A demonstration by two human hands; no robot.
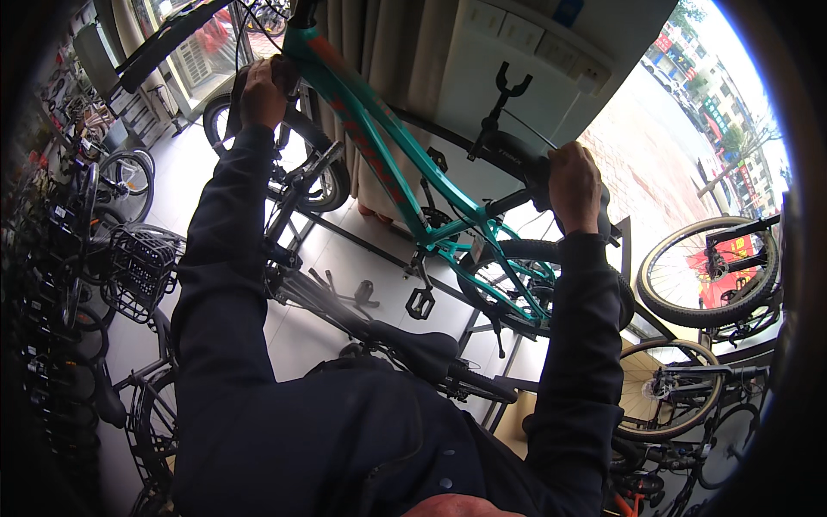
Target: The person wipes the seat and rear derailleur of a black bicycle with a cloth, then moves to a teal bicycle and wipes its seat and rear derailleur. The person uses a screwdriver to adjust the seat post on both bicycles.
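Observation:
A turquoise bicycle frame (381, 142) with orange lettering spans the view ahead of me, its rear wheel (510, 278) at the lower right. My left hand (263, 90) is raised near the head of the frame, against a dark part above the front wheel; its fingers are partly hidden and its grip is unclear. Around the rear of the black saddle (510, 155), my right hand (575, 187) has curled fingers; what lies inside them is hard to make out. A thin metal rod (530, 129) runs from a black forked holder (497, 110) towards the fingers of this hand.
Below the turquoise frame stands a dark bicycle with a black saddle (413, 349), close to my body. A black wire basket (139, 271) and more bicycles are on the left. Wheels with tan-walled tyres (646, 278) stand at the right. Black rack bars (381, 252) run behind the frame.

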